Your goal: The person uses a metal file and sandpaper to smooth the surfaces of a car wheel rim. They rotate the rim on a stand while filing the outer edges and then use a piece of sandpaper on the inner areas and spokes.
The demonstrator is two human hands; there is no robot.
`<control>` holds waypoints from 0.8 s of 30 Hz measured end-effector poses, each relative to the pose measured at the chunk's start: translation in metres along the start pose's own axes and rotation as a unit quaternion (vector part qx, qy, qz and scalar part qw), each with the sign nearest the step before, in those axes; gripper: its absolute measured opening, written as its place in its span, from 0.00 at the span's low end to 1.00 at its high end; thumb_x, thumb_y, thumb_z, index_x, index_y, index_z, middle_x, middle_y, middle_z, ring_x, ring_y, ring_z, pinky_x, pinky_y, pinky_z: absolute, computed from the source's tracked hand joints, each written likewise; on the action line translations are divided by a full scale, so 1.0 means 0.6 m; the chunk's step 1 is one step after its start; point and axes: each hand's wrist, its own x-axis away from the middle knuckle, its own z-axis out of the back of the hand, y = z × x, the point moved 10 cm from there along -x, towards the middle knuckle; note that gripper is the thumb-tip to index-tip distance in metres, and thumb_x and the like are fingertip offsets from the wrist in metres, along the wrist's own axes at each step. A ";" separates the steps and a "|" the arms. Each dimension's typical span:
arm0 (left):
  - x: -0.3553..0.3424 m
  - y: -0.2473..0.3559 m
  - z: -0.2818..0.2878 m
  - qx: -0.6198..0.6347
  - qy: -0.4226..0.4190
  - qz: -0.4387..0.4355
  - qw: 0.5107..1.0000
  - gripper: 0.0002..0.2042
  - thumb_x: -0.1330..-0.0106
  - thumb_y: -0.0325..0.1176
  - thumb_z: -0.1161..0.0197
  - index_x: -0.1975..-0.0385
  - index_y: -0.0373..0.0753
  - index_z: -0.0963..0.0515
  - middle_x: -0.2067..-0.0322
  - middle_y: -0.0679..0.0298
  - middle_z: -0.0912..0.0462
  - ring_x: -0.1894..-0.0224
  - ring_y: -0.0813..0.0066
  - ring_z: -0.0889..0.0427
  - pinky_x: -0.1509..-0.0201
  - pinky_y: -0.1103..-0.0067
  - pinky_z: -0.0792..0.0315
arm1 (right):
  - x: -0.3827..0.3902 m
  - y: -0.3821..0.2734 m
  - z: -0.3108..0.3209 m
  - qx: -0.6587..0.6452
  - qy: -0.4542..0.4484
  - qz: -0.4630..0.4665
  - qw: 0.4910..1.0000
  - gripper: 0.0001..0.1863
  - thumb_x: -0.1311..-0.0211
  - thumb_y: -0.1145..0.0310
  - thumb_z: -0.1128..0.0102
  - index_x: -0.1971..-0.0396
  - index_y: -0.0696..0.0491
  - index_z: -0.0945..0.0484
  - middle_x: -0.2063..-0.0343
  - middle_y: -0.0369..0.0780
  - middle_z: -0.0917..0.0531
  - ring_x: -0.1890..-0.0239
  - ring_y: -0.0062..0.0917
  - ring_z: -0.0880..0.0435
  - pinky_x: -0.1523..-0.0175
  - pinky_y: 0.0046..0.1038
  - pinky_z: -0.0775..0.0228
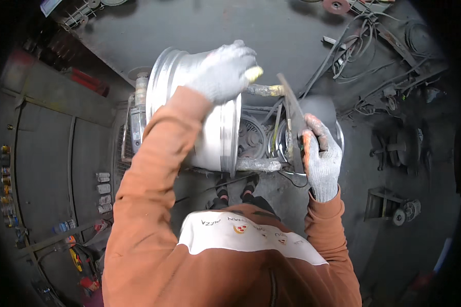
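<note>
In front of me a silver wheel rim [210, 138] lies on its side, its barrel turned upward. My left hand [223, 74], in a grey-white knit glove, is closed over the rim's right lip; motion softens its outline, and its palm is hidden. A yellowish glove tip sticks out on its right side. Between the fingers and thumb of my right hand [322, 153], gloved with stained orange fingertips, I hold a thin dark grey strip [293, 120], upright and nearly edge-on. It is apart from the rim; its material cannot be made out.
Two wrapped support arms [258, 165] jut out right of the rim, the far one yellow-taped [275, 90]. Beneath lies a round pulley-like part [252, 137]. Tangled cables [361, 46] lie far right, a wheeled stand [394, 204] at right. Small cans [104, 189] line the left.
</note>
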 end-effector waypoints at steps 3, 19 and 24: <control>0.090 0.094 0.031 0.015 0.084 -0.030 0.996 0.16 0.33 0.38 0.36 0.49 0.39 0.18 0.40 0.56 0.21 0.31 0.48 0.30 0.29 0.58 0.34 | 0.014 -0.013 0.019 -0.009 0.060 0.008 0.998 0.21 0.28 0.80 0.43 0.38 0.65 0.26 0.47 0.44 0.17 0.58 0.17 0.18 0.52 0.18 0.24; 0.139 -0.028 0.132 0.105 0.194 0.066 0.973 0.14 0.27 0.27 0.41 0.45 0.32 0.20 0.48 0.53 0.15 0.45 0.62 0.17 0.38 0.72 0.27 | 0.087 0.092 -0.157 -0.247 -0.039 -0.192 0.949 0.19 0.24 0.75 0.45 0.36 0.59 0.25 0.62 0.34 0.19 0.68 0.08 0.26 0.67 0.12 0.30; 0.028 -0.065 0.046 0.158 0.109 0.063 0.979 0.14 0.25 0.34 0.43 0.45 0.35 0.19 0.48 0.54 0.15 0.45 0.62 0.17 0.38 0.72 0.27 | 0.089 0.132 -0.253 -0.541 -0.029 -0.201 0.816 0.22 0.25 0.77 0.43 0.34 0.57 0.28 0.64 0.33 0.20 0.67 0.11 0.25 0.68 0.12 0.32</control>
